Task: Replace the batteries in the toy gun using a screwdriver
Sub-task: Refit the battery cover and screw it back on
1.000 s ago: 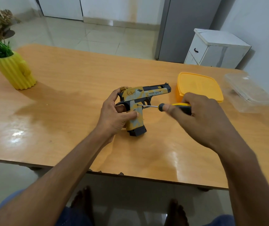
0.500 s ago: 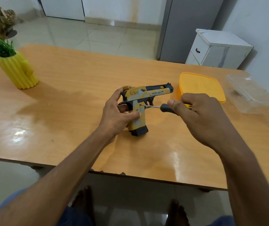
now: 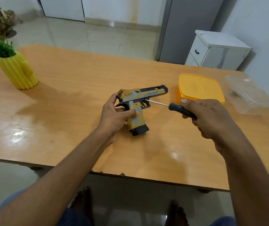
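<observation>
While the toy gun lies on its side near the middle of the bench, barrel pointing to the right and grip toward the near edge, the left hand wraps its rear and grip, thumb laid across the yellow grip panel; the right hand has its fingers curled round the black handle of the screwdriver, whose thin shaft reaches left until the tip meets the frame just ahead of the trigger guard; whether the tip sits in a screw head is too small to tell. By my reading the step in hand is loosening a screw, so the task looks early, with no cover off and no batteries in sight; the next move calls for a seated tip, inward pressure and the gun held firm. Just beyond the right hand stands a yellow lidded box; a clear plastic container lies further right; a yellow ribbed vase stands far left.
</observation>
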